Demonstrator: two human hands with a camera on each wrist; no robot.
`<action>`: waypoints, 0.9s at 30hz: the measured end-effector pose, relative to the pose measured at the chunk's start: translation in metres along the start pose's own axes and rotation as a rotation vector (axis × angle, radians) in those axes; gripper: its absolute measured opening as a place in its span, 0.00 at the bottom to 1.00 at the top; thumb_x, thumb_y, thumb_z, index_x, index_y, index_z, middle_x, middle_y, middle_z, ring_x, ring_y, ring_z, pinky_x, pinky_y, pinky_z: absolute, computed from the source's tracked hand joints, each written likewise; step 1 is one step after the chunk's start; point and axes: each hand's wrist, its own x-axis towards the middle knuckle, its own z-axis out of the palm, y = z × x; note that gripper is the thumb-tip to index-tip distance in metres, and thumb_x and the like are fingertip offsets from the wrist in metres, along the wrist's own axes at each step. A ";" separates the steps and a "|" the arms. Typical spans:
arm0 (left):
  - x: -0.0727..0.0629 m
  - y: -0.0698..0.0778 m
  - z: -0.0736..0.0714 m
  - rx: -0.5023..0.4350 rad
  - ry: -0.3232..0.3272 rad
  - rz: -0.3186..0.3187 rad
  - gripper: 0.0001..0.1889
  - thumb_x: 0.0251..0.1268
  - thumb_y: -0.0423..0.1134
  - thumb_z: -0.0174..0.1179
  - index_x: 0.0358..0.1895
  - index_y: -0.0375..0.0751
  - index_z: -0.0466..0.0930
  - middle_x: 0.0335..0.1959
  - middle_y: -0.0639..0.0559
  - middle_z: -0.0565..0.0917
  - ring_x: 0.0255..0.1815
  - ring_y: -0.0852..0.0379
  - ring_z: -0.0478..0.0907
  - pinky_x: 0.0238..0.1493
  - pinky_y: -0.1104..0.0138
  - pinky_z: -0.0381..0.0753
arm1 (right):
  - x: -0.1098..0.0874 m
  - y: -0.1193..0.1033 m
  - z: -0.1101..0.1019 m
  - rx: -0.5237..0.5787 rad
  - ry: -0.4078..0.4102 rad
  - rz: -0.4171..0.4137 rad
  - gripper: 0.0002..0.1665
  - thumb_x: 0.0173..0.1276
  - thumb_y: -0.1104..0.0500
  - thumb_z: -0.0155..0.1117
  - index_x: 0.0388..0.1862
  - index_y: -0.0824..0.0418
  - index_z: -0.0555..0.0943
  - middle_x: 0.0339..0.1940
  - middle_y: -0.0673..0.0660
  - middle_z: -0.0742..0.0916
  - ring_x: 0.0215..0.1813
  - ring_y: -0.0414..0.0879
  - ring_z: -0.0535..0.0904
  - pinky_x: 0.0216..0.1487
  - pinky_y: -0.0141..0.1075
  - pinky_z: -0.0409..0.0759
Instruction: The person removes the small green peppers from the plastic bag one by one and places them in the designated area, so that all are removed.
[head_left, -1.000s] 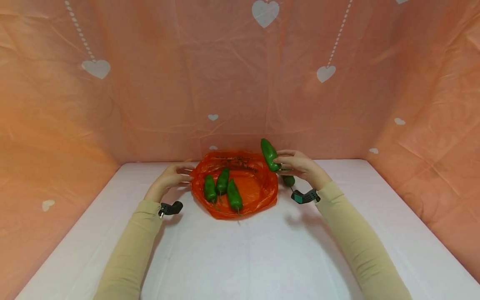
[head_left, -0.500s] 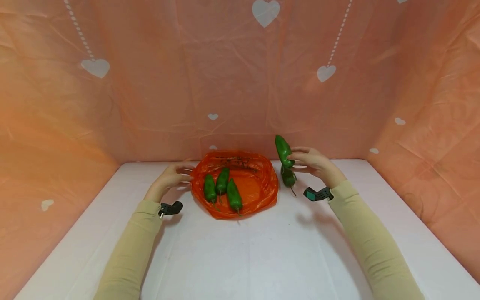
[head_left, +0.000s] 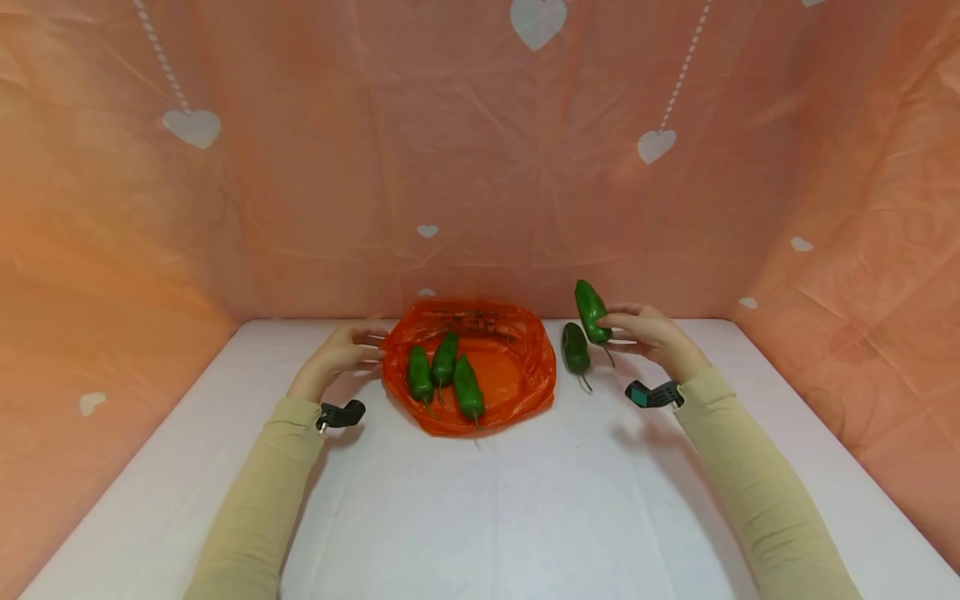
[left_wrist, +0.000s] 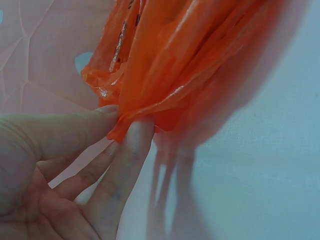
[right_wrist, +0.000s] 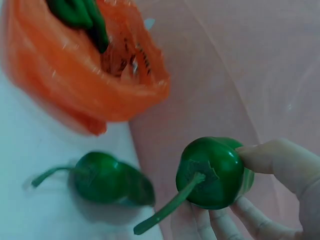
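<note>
An orange plastic bag [head_left: 517, 392] stands open toward the back of the table, with three green peppers [head_left: 468, 390] inside at its left. My left hand [head_left: 341, 358] pinches the bag's left edge between thumb and fingers, as the left wrist view shows up close. In my right hand [head_left: 645, 332] is another green pepper [right_wrist: 212, 172], gripped by thumb and fingers, its stem pointing down in the head view. Just left of it, a darker green pepper [head_left: 576, 348] lies on the table beside the bag, stem toward the front.
The white table [head_left: 480, 517] stretches in front of the bag. Behind it and at both sides hang orange cloth walls [head_left: 322, 183] with white hearts. A black wrist device [head_left: 652, 394] sits below the right hand, and another [head_left: 341, 415] below the left.
My right hand has moved right from over the bag's edge with its pepper, passing the pepper on the table, which now shows fully. My left hand has stayed at the bag.
</note>
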 end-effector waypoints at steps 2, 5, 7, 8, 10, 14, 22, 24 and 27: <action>-0.001 -0.001 0.000 0.009 -0.004 -0.002 0.22 0.63 0.26 0.57 0.61 0.27 0.70 0.63 0.31 0.69 0.54 0.37 0.75 0.49 0.53 0.80 | 0.000 0.006 -0.002 0.001 0.013 0.027 0.26 0.71 0.62 0.57 0.63 0.76 0.66 0.51 0.59 0.78 0.51 0.51 0.78 0.60 0.51 0.73; -0.003 -0.002 0.000 0.008 -0.007 -0.009 0.22 0.63 0.26 0.57 0.61 0.26 0.70 0.57 0.28 0.73 0.51 0.40 0.77 0.50 0.53 0.80 | -0.001 0.016 -0.006 0.012 0.029 0.074 0.28 0.71 0.60 0.58 0.63 0.75 0.66 0.54 0.61 0.76 0.54 0.54 0.76 0.60 0.47 0.74; -0.005 -0.003 0.001 0.009 -0.008 -0.009 0.22 0.63 0.26 0.57 0.61 0.26 0.70 0.56 0.27 0.74 0.50 0.41 0.78 0.49 0.53 0.80 | -0.001 0.023 -0.008 0.018 0.040 0.104 0.31 0.70 0.58 0.59 0.66 0.73 0.65 0.55 0.61 0.75 0.55 0.54 0.76 0.59 0.44 0.75; -0.005 -0.004 0.001 0.008 -0.008 -0.006 0.22 0.63 0.26 0.57 0.61 0.26 0.70 0.56 0.27 0.74 0.50 0.42 0.78 0.49 0.52 0.80 | -0.002 0.027 -0.009 0.021 0.040 0.109 0.32 0.71 0.58 0.59 0.67 0.73 0.64 0.55 0.62 0.76 0.55 0.54 0.76 0.58 0.43 0.76; -0.006 -0.004 0.002 -0.001 -0.004 -0.011 0.22 0.62 0.26 0.57 0.61 0.26 0.70 0.56 0.27 0.74 0.49 0.42 0.79 0.49 0.52 0.80 | -0.003 0.033 -0.011 0.029 0.045 0.121 0.33 0.71 0.57 0.60 0.68 0.72 0.63 0.55 0.62 0.77 0.53 0.52 0.77 0.56 0.41 0.77; -0.007 -0.004 0.003 -0.001 -0.008 -0.017 0.23 0.63 0.27 0.57 0.61 0.24 0.69 0.56 0.26 0.73 0.47 0.44 0.80 0.49 0.54 0.81 | -0.007 0.044 -0.013 0.062 0.051 0.138 0.33 0.70 0.56 0.60 0.67 0.72 0.64 0.51 0.59 0.79 0.48 0.48 0.80 0.56 0.41 0.78; -0.004 0.000 0.003 -0.020 -0.002 -0.002 0.23 0.64 0.26 0.55 0.62 0.22 0.67 0.57 0.26 0.72 0.47 0.44 0.80 0.52 0.51 0.78 | -0.010 0.055 -0.013 0.013 0.086 0.085 0.28 0.70 0.53 0.60 0.58 0.74 0.73 0.48 0.57 0.81 0.44 0.48 0.82 0.54 0.40 0.79; -0.003 0.002 0.003 -0.019 0.006 -0.002 0.22 0.64 0.26 0.56 0.62 0.24 0.68 0.57 0.27 0.72 0.47 0.43 0.79 0.51 0.51 0.79 | -0.007 0.055 -0.014 0.019 0.092 0.107 0.29 0.70 0.54 0.59 0.60 0.74 0.70 0.46 0.56 0.81 0.41 0.46 0.81 0.53 0.38 0.79; -0.001 0.005 0.003 -0.030 0.006 -0.002 0.22 0.64 0.25 0.55 0.62 0.25 0.68 0.57 0.27 0.72 0.46 0.43 0.80 0.50 0.51 0.80 | -0.001 0.057 -0.017 0.041 0.100 0.137 0.29 0.70 0.55 0.59 0.60 0.75 0.68 0.43 0.53 0.79 0.39 0.43 0.79 0.49 0.34 0.80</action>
